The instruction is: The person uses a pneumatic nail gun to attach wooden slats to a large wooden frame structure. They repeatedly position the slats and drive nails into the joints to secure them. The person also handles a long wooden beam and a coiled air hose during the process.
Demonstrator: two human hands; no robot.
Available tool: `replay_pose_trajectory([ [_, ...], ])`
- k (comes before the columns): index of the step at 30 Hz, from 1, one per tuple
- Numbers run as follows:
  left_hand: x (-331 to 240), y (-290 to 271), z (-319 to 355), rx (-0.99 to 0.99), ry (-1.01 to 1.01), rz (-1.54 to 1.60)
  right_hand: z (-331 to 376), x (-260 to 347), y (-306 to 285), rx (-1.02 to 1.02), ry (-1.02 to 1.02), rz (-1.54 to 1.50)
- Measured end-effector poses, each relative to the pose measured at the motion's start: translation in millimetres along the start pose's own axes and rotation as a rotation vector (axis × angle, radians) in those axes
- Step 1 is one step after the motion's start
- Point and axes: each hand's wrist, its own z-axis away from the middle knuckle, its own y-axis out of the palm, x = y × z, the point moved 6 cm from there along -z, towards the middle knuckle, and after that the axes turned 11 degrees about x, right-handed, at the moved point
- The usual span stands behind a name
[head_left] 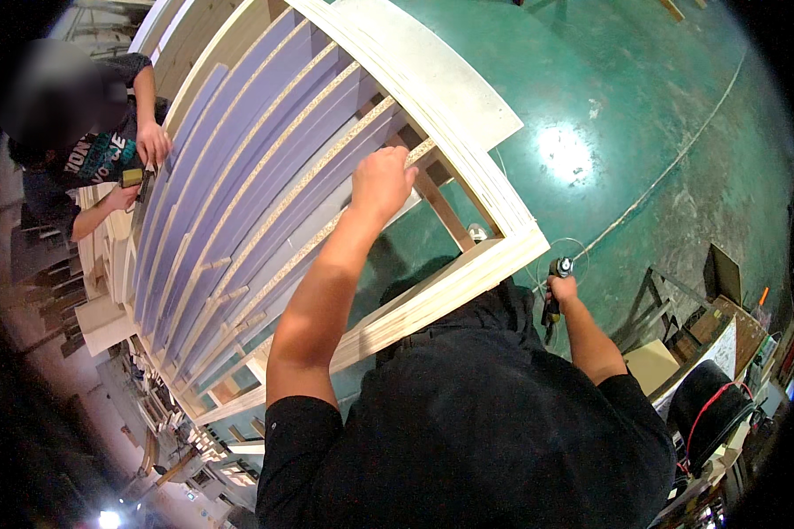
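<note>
Mostly lt-wood frame (494, 262), purple slats (326, 115) w/in

A large wooden frame (450, 289) carries the parts: pale layered beams, several plies thick, make its near edge and its right side, and these two meet at a corner. Long, curved particleboard slats (320, 99) run across it in a spaced row, with purple panels (291, 57) between those on the left. A broad white board (476, 97) with a curved edge juts out beyond the frame's right side. Under the frame, seen through its gaps, and well out to the right spreads a glossy green floor (609, 97), worn grey in patches. Wood strips (671, 9) lie on it at the far right.
</note>
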Motion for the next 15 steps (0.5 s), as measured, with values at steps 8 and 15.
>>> replay_pose_trajectory([
  [8,2.9,0.2,-6.4,0.040,0.012,-0.034,21.3,36.8,-1.5,0.014,-0.040,-0.004],
  [15,3.5,-0.4,-8.6,0.078,0.012,-0.045,141.6,190.5,-28.5,-0.019,-0.364,0.176],
])
